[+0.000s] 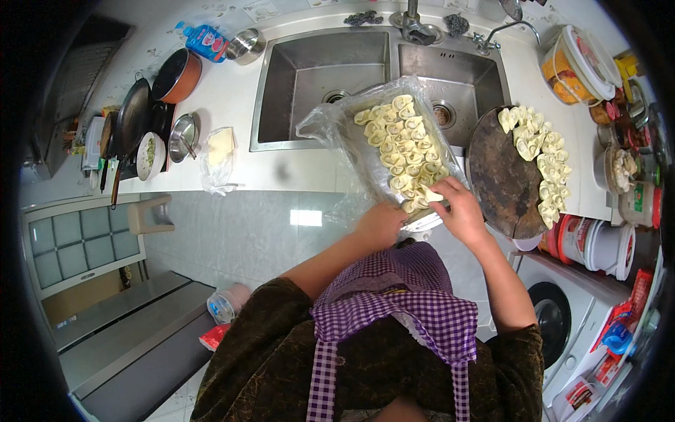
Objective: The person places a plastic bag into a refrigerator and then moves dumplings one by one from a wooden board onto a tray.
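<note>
A metal tray (366,138) inside a clear plastic bag (326,119) sits tilted across the front of the sink. Rows of folded wontons (402,141) cover its middle and right side. My left hand (384,222) grips the tray's near edge, its fingertips partly hidden. Between the thumb and fingers of my right hand (457,204) is a single wonton (432,194), just over the tray's near right corner. To the right lies a round wooden chopping board (498,174), with more wontons (553,158) along its far and right rim.
Behind the tray is a steel double sink (327,58) with a faucet (416,31). Wrappers in a plastic bag (220,146), a steel bowl (183,138) and a bowl of filling (151,156) stand left. Buckets (575,68) and jars (638,203) crowd the right side.
</note>
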A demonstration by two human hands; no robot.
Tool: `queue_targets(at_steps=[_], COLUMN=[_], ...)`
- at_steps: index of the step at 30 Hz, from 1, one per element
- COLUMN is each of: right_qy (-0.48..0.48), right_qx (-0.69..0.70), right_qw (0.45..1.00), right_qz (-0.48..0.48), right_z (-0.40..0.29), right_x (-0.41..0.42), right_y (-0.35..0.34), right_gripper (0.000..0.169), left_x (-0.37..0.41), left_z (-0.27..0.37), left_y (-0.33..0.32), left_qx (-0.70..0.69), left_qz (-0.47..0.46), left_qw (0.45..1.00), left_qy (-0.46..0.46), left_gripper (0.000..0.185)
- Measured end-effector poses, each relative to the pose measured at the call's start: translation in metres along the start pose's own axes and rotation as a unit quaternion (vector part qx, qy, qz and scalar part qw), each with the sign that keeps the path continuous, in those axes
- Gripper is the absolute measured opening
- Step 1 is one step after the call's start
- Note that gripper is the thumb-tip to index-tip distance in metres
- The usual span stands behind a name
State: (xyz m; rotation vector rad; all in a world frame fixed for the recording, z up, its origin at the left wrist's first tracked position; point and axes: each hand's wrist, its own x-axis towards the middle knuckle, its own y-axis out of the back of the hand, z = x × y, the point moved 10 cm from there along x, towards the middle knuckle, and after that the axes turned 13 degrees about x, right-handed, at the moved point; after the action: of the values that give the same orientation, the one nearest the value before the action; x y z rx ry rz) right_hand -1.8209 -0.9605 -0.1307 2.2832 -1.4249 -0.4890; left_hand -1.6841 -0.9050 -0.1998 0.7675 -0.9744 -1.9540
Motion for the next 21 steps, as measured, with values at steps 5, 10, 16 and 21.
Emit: queue_targets(at_steps=[5, 10, 16, 21], right_qy=[0.005, 0.003, 0.063, 0.09], right_qx=[-0.008, 0.0, 0.017, 0.019], right_qw=[1.0, 1.0, 0.998, 0.996], right_qz=[0.001, 0.001, 0.014, 0.019], right_z=[-0.002, -0.006, -0.021, -0.042], right_x=[0.0, 0.006, 0.028, 0.071], right_y=[0.0, -0.004, -0.02, -0.038], right_gripper=[0.029, 0.029, 0.027, 0.028], left_x=[0.002, -0.007, 0.009, 0.009], left_z=[0.002, -0.004, -0.027, -0.064], left_y=[0.005, 0.036, 0.088, 0.106], left_qx=[-0.016, -0.003, 0.299, 0.325], left_qz=[0.043, 0.089, 0.156, 0.066], left_qw=[0.999, 0.996, 0.941, 0.942], left_qy=[0.027, 0.018, -0.013, 0.059], left_gripper=[0.019, 0.023, 0.022, 0.028])
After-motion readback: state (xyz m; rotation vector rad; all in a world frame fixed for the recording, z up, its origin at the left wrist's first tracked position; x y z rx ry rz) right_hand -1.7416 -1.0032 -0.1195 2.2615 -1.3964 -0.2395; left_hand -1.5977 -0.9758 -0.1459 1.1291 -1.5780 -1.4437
